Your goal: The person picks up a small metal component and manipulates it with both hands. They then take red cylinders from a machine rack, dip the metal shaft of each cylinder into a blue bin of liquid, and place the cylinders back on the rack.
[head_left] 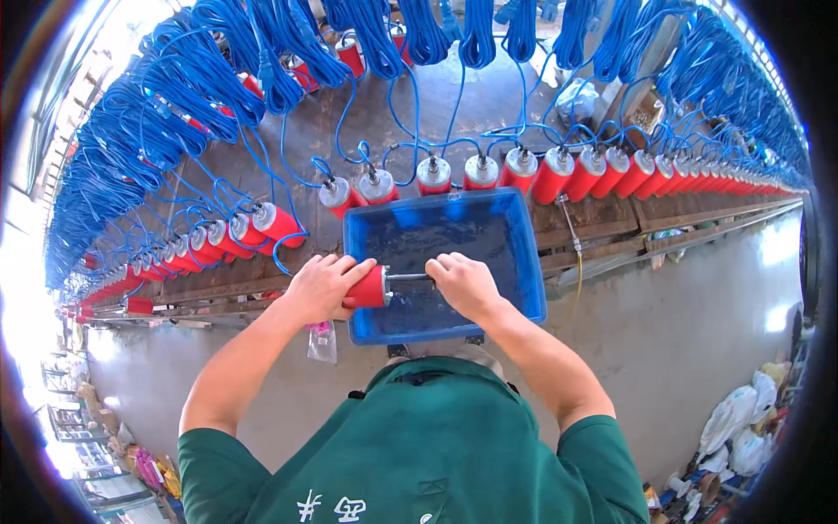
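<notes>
My left hand (325, 286) is wrapped round a red cylinder (370, 290) with a metal end face, lying on its side over the near left part of a blue plastic tub (537, 288). A thin grey rod (408, 277) sticks out from that end face toward the right. My right hand (464, 281) is closed round the rod's far end; whether a tool or handle is inside the fist is hidden. Dark liquid or a dark wet bottom shows in the tub.
Red cylinders (552, 179) with metal tops and blue cables line the bench edge (602, 229) on both sides. Coiled blue cables (428, 33) hang beyond. An air gun (572, 229) with a yellow hose hangs right of the tub. A plastic bag (322, 342) hangs below my left hand.
</notes>
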`<state>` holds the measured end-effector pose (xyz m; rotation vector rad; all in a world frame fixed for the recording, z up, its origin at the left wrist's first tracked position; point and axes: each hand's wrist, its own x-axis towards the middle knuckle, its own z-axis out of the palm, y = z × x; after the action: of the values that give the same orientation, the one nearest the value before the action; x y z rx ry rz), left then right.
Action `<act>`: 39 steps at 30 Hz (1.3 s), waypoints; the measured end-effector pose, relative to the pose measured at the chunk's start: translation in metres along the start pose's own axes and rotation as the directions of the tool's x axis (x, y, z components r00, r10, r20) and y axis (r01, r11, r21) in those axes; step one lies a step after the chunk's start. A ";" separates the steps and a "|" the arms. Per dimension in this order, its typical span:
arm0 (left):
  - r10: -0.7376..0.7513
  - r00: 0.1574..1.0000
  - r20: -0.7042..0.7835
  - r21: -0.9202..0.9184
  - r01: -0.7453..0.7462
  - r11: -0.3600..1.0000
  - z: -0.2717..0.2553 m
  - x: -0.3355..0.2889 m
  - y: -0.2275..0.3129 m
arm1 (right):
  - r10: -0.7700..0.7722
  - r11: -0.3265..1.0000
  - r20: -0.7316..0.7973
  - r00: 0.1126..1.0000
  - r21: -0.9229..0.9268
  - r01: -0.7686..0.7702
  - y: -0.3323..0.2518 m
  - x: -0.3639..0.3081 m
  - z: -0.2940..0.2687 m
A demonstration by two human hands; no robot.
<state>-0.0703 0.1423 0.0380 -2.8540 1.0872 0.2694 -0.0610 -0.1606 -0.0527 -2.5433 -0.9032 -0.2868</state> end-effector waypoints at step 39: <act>-0.161 0.985 -0.060 -0.230 0.144 0.963 0.022 -0.013 -0.011 | 0.245 -0.076 0.687 0.684 0.717 -0.692 -0.008 0.016 -0.033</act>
<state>-0.0754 0.1623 0.0194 -3.1547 0.8935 0.2901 -0.0553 -0.1616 -0.0159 -1.3320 0.0221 0.8360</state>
